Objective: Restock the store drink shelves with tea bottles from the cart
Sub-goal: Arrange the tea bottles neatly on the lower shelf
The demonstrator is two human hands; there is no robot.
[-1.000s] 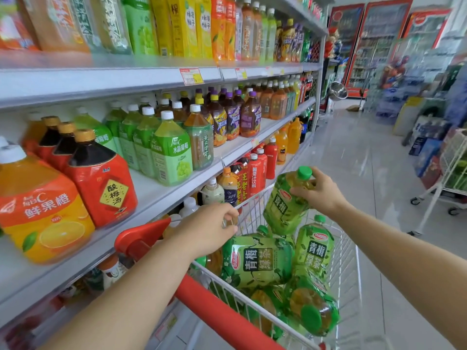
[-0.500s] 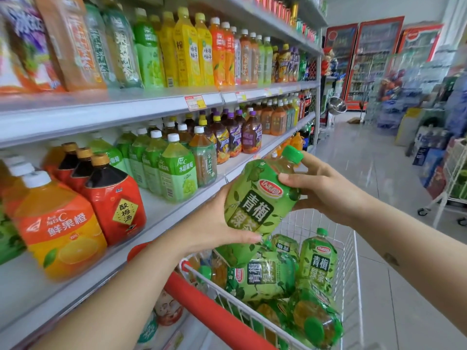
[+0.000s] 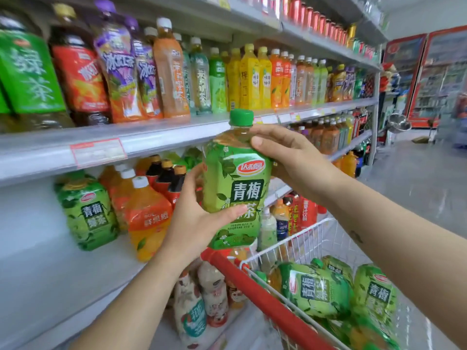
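Shelving along the left of a store aisle, tiers packed with bottled drinks. Pale glossy floor to the right, red-framed coolers at the far end.

Lower right, white wire cart with red handle, just beside the shelving and loaded with green-labelled tea bottles lying on their sides.

On the middle shelf board, one matching shelved tea bottle standing upright at the left, just beside an orange juice bottle. Dark bottles with brown caps behind.

Centre frame, held tea bottle: upright, off any surface, above the cart handle and in front of the middle shelf. Label turned to the camera, amber liquid showing at the neck. Gripped in both of a person's bare hands.

Cupping the lower body from the left, left hand, thumb laid across the front of the label, fingers wrapped round the far side and mostly hidden. Clasping the shoulder from the right, right hand, thumb pressed on the front just below the neck, fingers curled over toward the back.

Green screw cap on top, level with the front edge of the shelf above.

Red-bordered price tag on that edge, print too blurred to read.
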